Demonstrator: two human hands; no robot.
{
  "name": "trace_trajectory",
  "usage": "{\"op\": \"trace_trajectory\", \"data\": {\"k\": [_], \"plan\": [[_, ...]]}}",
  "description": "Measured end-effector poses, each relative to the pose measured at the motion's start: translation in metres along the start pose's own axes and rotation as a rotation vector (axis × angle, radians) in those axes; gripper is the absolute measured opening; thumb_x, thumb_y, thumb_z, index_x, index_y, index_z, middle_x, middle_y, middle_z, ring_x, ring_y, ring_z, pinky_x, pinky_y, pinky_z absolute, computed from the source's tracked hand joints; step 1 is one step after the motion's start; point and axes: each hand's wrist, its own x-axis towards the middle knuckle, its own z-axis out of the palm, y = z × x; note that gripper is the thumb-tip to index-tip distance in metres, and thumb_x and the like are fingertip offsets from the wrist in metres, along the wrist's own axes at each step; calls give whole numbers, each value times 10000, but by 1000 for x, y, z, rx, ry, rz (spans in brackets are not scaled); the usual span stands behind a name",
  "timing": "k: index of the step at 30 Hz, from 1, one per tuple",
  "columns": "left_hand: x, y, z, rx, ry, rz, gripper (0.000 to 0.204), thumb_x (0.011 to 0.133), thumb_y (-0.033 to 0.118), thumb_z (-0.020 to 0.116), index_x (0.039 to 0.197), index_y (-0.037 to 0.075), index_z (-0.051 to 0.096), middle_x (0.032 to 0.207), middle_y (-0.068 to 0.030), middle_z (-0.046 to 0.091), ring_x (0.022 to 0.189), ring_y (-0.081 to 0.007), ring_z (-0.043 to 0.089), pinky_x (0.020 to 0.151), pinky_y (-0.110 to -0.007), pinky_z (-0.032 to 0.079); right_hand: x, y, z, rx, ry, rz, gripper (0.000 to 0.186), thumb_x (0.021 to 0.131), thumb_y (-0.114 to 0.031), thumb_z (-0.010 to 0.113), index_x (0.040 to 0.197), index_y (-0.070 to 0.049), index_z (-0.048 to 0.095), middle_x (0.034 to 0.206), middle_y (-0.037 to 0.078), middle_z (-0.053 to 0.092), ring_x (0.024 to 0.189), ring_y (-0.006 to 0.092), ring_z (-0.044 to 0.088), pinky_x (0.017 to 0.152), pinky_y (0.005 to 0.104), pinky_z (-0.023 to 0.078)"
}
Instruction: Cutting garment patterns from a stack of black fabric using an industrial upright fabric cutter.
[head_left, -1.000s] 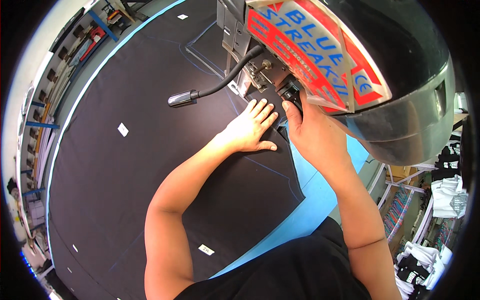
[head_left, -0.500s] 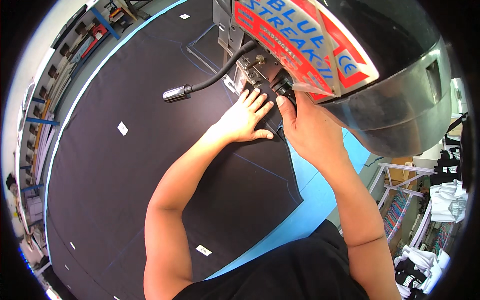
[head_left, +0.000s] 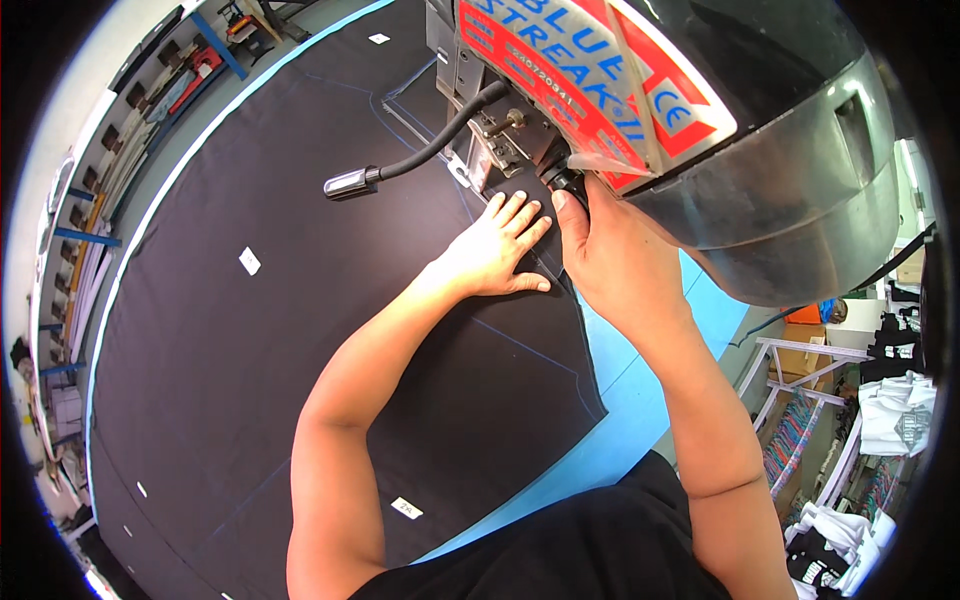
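A fabric cutting machine (head_left: pixel 710 150) with a dark motor housing, red label and gooseneck lamp (head_left: pixel 350 184) stands over black fabric (head_left: pixel 210 360) marked with blue lines and dotted with small white tags. My left hand (head_left: pixel 490 255) lies flat on the fabric, fingers spread, just beside the machine's metal foot (head_left: pixel 470 170). To its right, my right hand (head_left: pixel 625 270) is closed on a black handle (head_left: pixel 565 178) under the housing, its fingertips partly hidden. Light blue sheeting (head_left: pixel 645 400) shows beneath the fabric's right edge.
Along the left wall runs shelving (head_left: pixel 88 270) with rolls and boxes on blue supports. At right are a white metal rack (head_left: pixel 810 350) with colourful hanging strips, piles of black and white garments (head_left: pixel 895 415), a cardboard box and a cable (head_left: pixel 905 250).
The machine and my right hand on its handle have shifted up and left across the fabric. My left hand has shifted slightly, still spread flat beside the foot.
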Motion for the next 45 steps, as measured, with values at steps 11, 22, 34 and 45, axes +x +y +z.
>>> {"op": "trace_trajectory", "data": {"k": [11,22,34,45], "plan": [[1,-14,-7,31,59,-14,1001,859,752,631,1518,13,484,1556,-269,447,1515,-454,307,1261,-588,202,12,-7,-8,101,-167,184,306,1068,-335,552,1068,-34,603,883,209,695,840,434,683,708,527,529],[-2,-16,-5,3,46,-18,1001,865,748,630,1509,-4,487,1547,-273,451,1509,-449,316,1257,-590,206,19,-1,4,68,-20,33,317,1065,-345,558,1092,-39,631,927,188,708,865,423,692,707,517,539],[2,-28,-10,28,66,-15,993,874,748,622,1513,1,482,1555,-277,445,1511,-455,318,1258,-586,208,27,-2,7,36,-46,57,285,1054,-319,575,1066,-44,648,912,181,713,854,420,693,704,509,541],[3,-37,-5,60,68,-41,995,885,760,597,1529,12,469,1576,-286,421,1522,-463,301,1263,-584,203,35,-5,10,24,-34,57,304,1046,-315,584,1003,-20,643,885,197,706,821,424,692,703,513,541]]}}
